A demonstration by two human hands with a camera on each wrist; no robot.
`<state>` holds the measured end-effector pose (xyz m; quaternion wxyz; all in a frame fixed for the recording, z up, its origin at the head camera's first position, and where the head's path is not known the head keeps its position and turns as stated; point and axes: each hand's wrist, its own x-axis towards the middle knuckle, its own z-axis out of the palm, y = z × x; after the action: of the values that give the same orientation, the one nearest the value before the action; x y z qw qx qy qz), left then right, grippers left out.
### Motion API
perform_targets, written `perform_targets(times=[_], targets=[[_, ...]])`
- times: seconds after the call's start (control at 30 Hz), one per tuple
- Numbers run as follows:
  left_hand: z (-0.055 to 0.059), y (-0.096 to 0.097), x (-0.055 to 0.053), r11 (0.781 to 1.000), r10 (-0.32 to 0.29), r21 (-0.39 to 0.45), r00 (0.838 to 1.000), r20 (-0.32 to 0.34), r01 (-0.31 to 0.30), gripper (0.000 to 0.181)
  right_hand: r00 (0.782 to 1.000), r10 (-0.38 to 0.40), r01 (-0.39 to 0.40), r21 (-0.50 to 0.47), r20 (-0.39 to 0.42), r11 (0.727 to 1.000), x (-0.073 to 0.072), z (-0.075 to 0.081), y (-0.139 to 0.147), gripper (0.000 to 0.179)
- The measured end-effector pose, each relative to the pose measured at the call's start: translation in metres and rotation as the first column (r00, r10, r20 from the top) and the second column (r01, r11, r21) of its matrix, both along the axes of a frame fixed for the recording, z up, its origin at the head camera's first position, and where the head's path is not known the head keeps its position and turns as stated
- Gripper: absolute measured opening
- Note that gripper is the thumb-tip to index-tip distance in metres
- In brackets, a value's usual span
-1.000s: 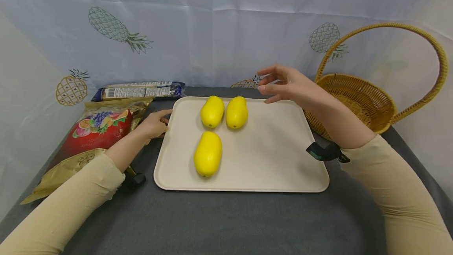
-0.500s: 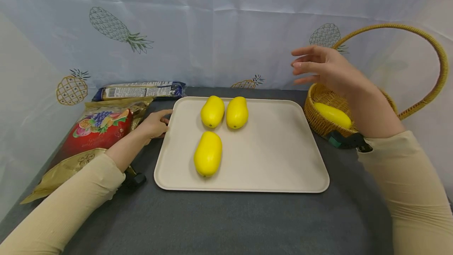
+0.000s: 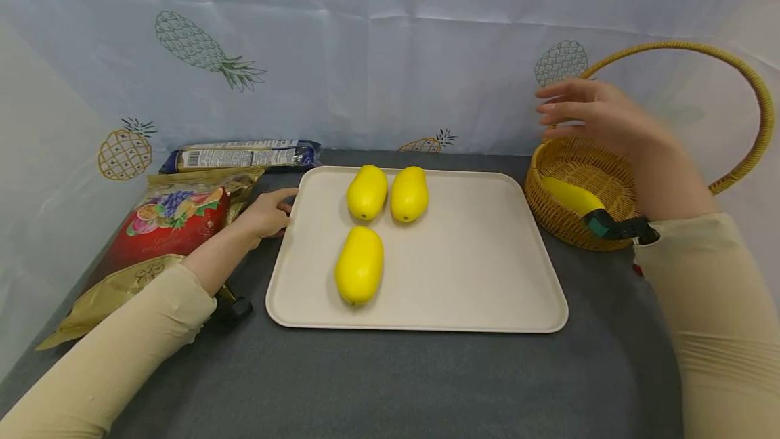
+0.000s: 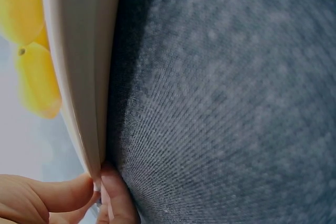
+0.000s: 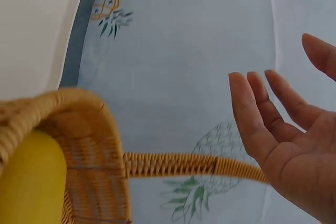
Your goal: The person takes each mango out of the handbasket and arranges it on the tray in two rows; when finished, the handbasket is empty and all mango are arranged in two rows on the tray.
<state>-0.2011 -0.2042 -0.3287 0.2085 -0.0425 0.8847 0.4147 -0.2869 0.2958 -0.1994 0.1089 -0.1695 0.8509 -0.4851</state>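
Note:
My left hand (image 3: 268,214) pinches the left edge of a cream tray (image 3: 463,276). In the left wrist view the thumb (image 4: 65,193) lies against the tray's rim (image 4: 79,87). Three smooth yellow mango-like fruits lie on the tray: a back left fruit (image 3: 367,193), one beside it (image 3: 409,194) and a front fruit (image 3: 359,265). My right hand (image 3: 600,114), fingers spread and holding nothing, is raised over a wicker basket (image 3: 536,185). Inside the basket lies another yellow fruit (image 5: 34,182), partly hidden by the wrist strap in the head view.
A red and gold snack bag (image 3: 177,222) lies left of the tray under my left forearm. Behind it is a long dark-blue packet (image 3: 240,156). The basket's tall arched handle (image 3: 731,59) rises at the right. A pineapple-print curtain (image 3: 378,53) hangs behind the grey-covered table (image 3: 390,378).
My right hand has moved right, from above the tray's back right to above the basket. The yellow fruit in the basket has come into view. My left hand and the tray have stayed put.

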Motion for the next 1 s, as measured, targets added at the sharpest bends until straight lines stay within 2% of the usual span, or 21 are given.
perform_targets(times=[0.2, 0.37, 0.6, 0.83, 1.0], targets=[[0.000, 0.000, -0.001, 1.000, 0.004, -0.004, 1.000, 0.006, -0.003, 0.072, 0.999, 0.035, -0.034, 0.060, -0.013, 0.998, -0.013, -0.007, 0.024, 0.043], [-0.001, 0.000, -0.002, 1.000, 0.011, -0.006, 1.000, 0.011, -0.011, 0.073, 0.999, 0.047, -0.048, 0.098, 0.017, 0.994, -0.024, -0.011, 0.043, 0.044], [0.000, 0.001, -0.001, 1.000, 0.006, -0.006, 1.000, 0.008, -0.006, 0.073, 0.995, 0.061, -0.076, 0.217, 0.079, 0.973, -0.033, -0.017, 0.067, 0.054], [0.000, 0.001, -0.001, 1.000, 0.004, -0.007, 1.000, 0.005, -0.004, 0.072, 0.982, 0.077, -0.109, 0.190, 0.171, 0.976, -0.042, -0.029, 0.088, 0.035], [0.000, 0.000, -0.001, 1.000, 0.006, -0.008, 1.000, 0.010, -0.006, 0.073, 0.968, 0.088, -0.140, 0.214, 0.233, 0.967, -0.046, -0.043, 0.099, 0.033]])
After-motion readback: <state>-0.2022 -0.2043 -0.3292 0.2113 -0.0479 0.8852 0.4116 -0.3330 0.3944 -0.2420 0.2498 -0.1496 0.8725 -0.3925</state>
